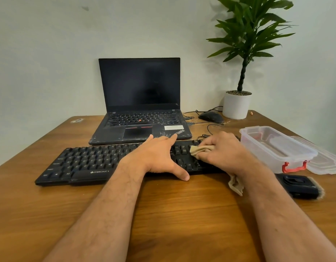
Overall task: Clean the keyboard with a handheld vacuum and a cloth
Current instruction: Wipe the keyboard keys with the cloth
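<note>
Here the left hand (159, 156) lies spread on the black keyboard (84, 163) mid-worktop, while the right hand (222, 150) grips a beige cloth (199, 149) bunched against its right-end keys; the handheld vacuum (297, 186) lies toward the right edge.

keyboard (84, 163) right part hidden under hands, cloth (201, 149) mostly covered, plant (252, 31) top cropped
</note>
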